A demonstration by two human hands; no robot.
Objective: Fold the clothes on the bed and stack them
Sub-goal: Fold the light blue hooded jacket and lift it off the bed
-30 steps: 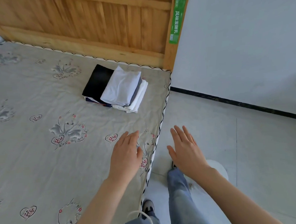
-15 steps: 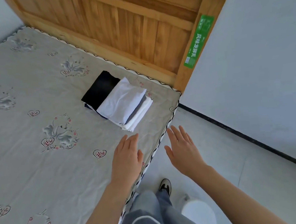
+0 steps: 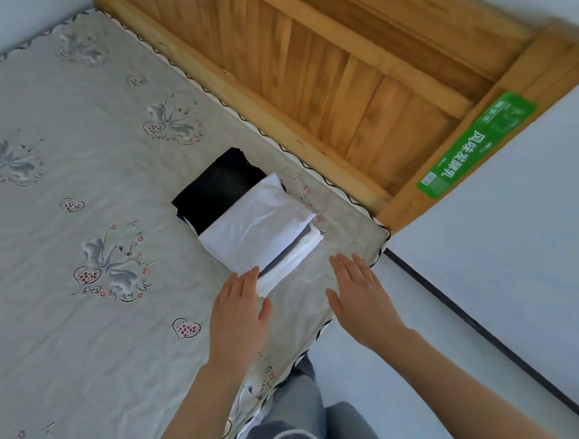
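Both hands had advanced toward the pile of folded clothes (image 3: 248,228) near the bed's (image 3: 86,330) corner. Left hand (image 3: 237,311) flat, fingertips reaching the pile's near edge; right hand (image 3: 359,296) released, hovering beside. Likely squaring the finished stack.

— Where do the clothes lie?
— In a folded stack (image 3: 248,221) on the bed (image 3: 84,297), near the corner by the headboard.
— What is in it?
— A white piece (image 3: 255,228) lies on top. A black piece (image 3: 219,186) shows beyond it on the far side. Below, a grey layer and another white one (image 3: 288,261) stick out at the near edge.
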